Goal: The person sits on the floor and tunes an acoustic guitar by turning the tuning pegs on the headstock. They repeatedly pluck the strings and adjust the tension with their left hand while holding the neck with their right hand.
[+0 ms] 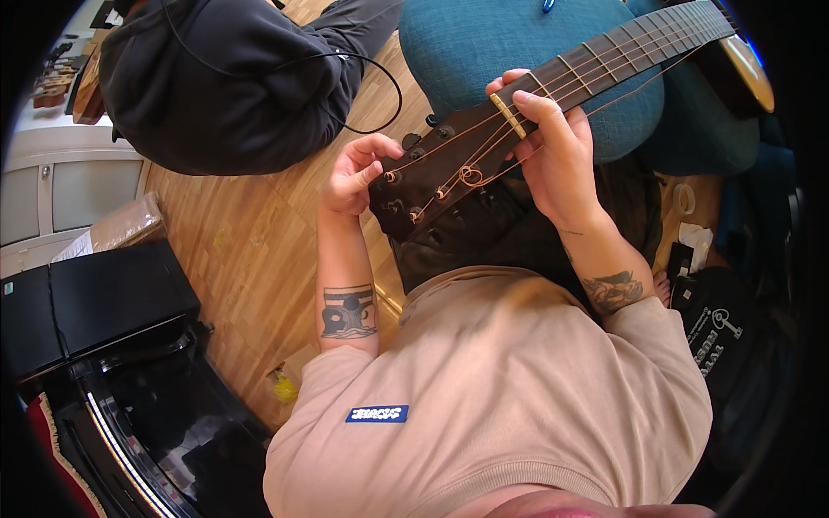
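A guitar's dark headstock points toward me at the lower left, and its fretted neck runs up to the far right. My left hand is at the headstock's left edge, thumb and fingers closed on a tuning peg they mostly hide. Just beyond it, a black tuning button shows. My right hand wraps the neck beside the brass-coloured nut, its thumb on the string side. Copper-coloured strings run from the posts, and a slack one makes a small coil over the headstock.
Teal upholstered seating lies beyond the neck. Dark clothing, seemingly another person's, fills the upper left, with a black cable looping off it. Glossy black furniture stands lower left. A tape roll and black bag lie at right.
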A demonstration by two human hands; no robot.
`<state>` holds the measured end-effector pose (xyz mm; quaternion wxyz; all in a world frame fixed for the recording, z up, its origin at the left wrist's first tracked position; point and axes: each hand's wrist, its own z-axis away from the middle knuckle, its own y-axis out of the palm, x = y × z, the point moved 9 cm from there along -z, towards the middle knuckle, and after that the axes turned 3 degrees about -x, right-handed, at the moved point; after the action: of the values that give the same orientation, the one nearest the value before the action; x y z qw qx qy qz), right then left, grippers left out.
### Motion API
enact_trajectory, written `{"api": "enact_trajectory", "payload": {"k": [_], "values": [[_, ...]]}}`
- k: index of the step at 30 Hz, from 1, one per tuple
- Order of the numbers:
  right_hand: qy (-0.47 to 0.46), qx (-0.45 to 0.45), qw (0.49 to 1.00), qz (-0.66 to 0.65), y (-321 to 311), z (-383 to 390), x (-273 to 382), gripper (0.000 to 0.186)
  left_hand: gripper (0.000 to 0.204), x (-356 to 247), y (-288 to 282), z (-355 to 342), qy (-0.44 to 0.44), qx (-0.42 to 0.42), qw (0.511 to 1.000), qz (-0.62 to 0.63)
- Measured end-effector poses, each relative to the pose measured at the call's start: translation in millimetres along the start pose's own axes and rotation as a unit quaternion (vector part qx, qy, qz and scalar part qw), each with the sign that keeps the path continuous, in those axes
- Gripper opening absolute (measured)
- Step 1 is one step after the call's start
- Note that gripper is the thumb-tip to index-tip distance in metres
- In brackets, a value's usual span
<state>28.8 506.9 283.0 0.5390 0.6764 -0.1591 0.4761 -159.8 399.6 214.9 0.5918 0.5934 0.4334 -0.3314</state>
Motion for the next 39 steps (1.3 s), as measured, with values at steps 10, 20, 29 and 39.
{"api": "enact_trajectory", "payload": {"k": [10,20,29,39], "values": [[0.001,0.005,1.000,-0.005,0.4,0.1,-0.1,0.022,0.021,-13.2,4.7,-12.0,0.054,0.020,0.996,0.070],[-0.003,-0.005,1.000,0.003,-0.8,0.3,-0.2,0.023,0.015,-3.7,7.1,-8.8,-0.047,0.009,0.999,0.024],[-0.001,0.008,1.000,0.008,-1.0,-0.2,-0.7,0.024,0.019,1.1,-1.9,0.2,-0.020,-0.005,1.000,0.007],[0.002,0.006,1.000,-0.006,1.0,0.1,-0.3,0.022,0.021,-13.5,2.1,-6.6,0.047,-0.018,0.999,0.001]]}}
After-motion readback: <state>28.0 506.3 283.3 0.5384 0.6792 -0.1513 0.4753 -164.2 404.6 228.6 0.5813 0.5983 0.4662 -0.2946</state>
